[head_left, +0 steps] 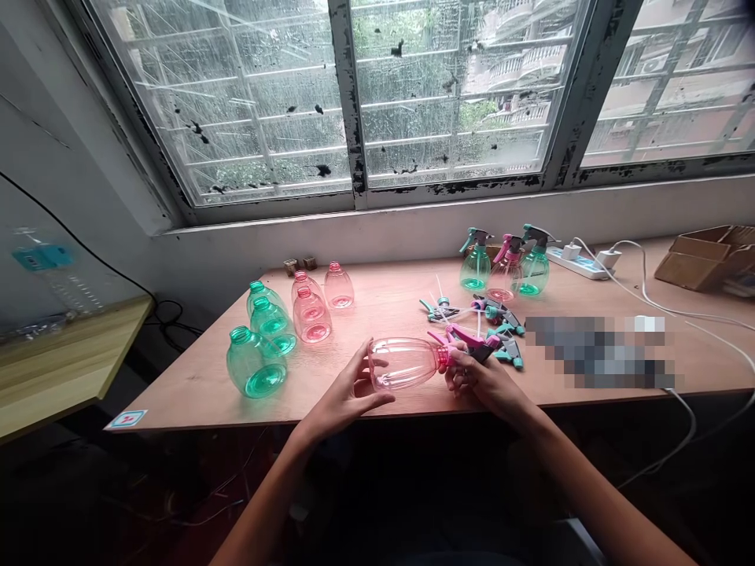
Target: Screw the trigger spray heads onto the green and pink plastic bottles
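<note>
My wide-curved left hand (349, 389) seems to steady a clear pink plastic bottle (408, 363) tipped sideways above the pale wooden table (192, 393); my right hand (480, 381) grips its pink-and-black plastic spray head (470, 338). Beyond, green and pink plastic spray bottles (502, 277) stand.

Pink spray head (472, 339): being partly covered by the right hand (480, 381). Left hand (352, 389): showing some fingertips only through the clear pink bottle (406, 363). Loose spray heads (500, 314): overlapping, preventing an exact count. Rear green bottle (255, 297): standing partly behind another. Sticker (127, 419): bearing marks too small for reading. Pixelated patch (595, 350): concealing all detail beneath. Cardboard box (690, 263), white cables (708, 317): running past the right edge. Forearms (566, 448): being cropped by the bottom edge. Space beneath the table (194, 397): sinking into darkness, blurring most shapes.
</note>
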Available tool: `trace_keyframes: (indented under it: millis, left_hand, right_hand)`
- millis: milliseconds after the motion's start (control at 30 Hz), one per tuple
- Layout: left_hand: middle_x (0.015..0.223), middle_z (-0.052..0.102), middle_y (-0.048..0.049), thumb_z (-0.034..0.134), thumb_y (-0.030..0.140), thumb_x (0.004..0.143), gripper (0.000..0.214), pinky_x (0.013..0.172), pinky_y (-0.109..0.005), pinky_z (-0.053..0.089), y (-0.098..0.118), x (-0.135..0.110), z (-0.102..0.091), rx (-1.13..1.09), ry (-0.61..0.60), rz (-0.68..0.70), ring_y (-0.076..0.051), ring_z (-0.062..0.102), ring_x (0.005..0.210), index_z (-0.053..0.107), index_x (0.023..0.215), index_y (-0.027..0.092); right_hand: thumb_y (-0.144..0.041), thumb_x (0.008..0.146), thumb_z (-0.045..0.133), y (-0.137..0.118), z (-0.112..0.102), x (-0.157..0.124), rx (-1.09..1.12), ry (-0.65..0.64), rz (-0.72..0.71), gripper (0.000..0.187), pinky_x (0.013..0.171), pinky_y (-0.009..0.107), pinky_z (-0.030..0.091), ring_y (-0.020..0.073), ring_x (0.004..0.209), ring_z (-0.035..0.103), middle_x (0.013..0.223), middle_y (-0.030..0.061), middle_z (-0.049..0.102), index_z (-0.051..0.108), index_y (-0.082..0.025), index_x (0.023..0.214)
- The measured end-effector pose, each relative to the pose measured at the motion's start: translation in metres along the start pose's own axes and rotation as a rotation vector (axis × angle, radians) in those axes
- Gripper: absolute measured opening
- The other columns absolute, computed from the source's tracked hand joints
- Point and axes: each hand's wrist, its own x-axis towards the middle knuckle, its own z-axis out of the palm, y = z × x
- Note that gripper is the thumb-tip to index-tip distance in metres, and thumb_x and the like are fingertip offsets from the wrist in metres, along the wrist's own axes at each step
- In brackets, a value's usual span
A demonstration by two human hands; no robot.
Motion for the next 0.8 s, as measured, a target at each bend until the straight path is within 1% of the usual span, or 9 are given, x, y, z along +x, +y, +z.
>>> trace_keyframes:
  millis: [100,167,233,333,400,467,567,667,800]
  left_hand:
    - [0.138,0.05,-0.0135,0.076,0.029,0.084,0.098,0.105,-0.047,0.047,-0.0003,0.0006,-0.0001,0.051,0.034,0.038,-0.024,0.061,0.115,0.011,0.157,0.036]
    - [0.132,0.055,-0.0125,0.074,0.028,0.086,0.099,0.106,-0.048,0.046,0.0016,0.0009,0.0003,0.075,0.032,0.056,-0.024,0.061,0.116,0.006,0.158,0.036]
    - [0.124,0.06,-0.0109,0.077,0.027,0.083,0.107,0.109,-0.05,0.043,0.0036,0.0009,0.0005,0.094,0.001,0.063,-0.026,0.059,0.12,0.002,0.158,0.034]
    - [0.125,0.06,-0.0107,0.079,0.028,0.081,0.11,0.11,-0.051,0.041,0.004,0.0001,0.0002,0.074,-0.014,0.04,-0.027,0.058,0.123,0.0,0.158,0.033]
    - [0.129,0.058,-0.0128,0.075,0.03,0.085,0.103,0.108,-0.051,0.043,0.0022,-0.0003,-0.0001,0.023,-0.001,0.012,-0.027,0.059,0.121,0.002,0.158,0.031]
    - [0.135,0.054,-0.015,0.075,0.031,0.085,0.098,0.107,-0.049,0.046,0.0004,-0.0005,0.0,-0.005,0.0,0.002,-0.027,0.059,0.12,0.009,0.158,0.03]
    - [0.142,0.049,-0.0152,0.076,0.03,0.084,0.096,0.107,-0.048,0.046,0.0004,-0.0003,0.0014,0.039,0.026,0.029,-0.028,0.057,0.123,0.013,0.158,0.033]
    - [0.138,0.053,-0.0146,0.071,0.029,0.088,0.096,0.107,-0.049,0.046,0.0029,-0.0004,0.0031,0.096,0.056,0.046,-0.026,0.059,0.121,0.006,0.158,0.035]
    - [0.129,0.059,-0.0147,0.076,0.03,0.084,0.107,0.107,-0.051,0.045,0.0037,-0.0005,0.0031,0.076,0.019,0.015,-0.027,0.06,0.119,-0.001,0.158,0.031]
  right_hand:
    - [-0.048,0.088,0.071,0.0024,-0.0018,0.0007,-0.019,-0.004,0.016,0.03,0.047,0.022,0.046,0.0125,0.055,0.062,0.074,0.0032,0.07,0.065,-0.019,0.085]
    - [-0.049,0.087,0.071,0.0034,-0.0024,0.0012,-0.022,-0.009,0.016,0.031,0.047,0.022,0.047,0.0127,0.055,0.062,0.074,0.0038,0.07,0.066,-0.018,0.085]
    - [-0.048,0.087,0.072,0.0036,-0.0025,0.0014,-0.011,-0.017,0.001,0.03,0.047,0.021,0.048,0.0125,0.055,0.063,0.076,0.0034,0.07,0.066,-0.018,0.086]
    - [-0.046,0.089,0.071,0.0037,-0.0025,0.0015,-0.014,-0.026,-0.003,0.029,0.048,0.02,0.048,0.0114,0.055,0.063,0.076,0.0029,0.069,0.067,-0.018,0.086]
    - [-0.046,0.09,0.069,0.0043,-0.003,0.0016,-0.032,-0.025,0.001,0.029,0.047,0.02,0.048,0.0113,0.054,0.063,0.074,0.0029,0.069,0.067,-0.017,0.086]
    - [-0.046,0.091,0.068,0.0051,-0.0037,0.0017,-0.045,-0.021,-0.001,0.029,0.047,0.02,0.048,0.0118,0.054,0.063,0.073,0.0031,0.069,0.067,-0.017,0.086]
    - [-0.046,0.091,0.068,0.0054,-0.0041,0.0016,-0.062,-0.026,-0.01,0.029,0.047,0.021,0.048,0.0126,0.054,0.063,0.074,0.0038,0.07,0.067,-0.017,0.086]
    - [-0.044,0.09,0.069,0.0041,-0.0031,0.0008,-0.059,-0.028,-0.026,0.027,0.048,0.022,0.048,0.0132,0.055,0.064,0.077,0.0043,0.071,0.065,-0.018,0.088]
    - [-0.045,0.09,0.069,0.0013,-0.0007,0.0001,-0.034,-0.029,-0.027,0.027,0.048,0.021,0.046,0.0127,0.056,0.064,0.078,0.004,0.071,0.063,-0.019,0.088]
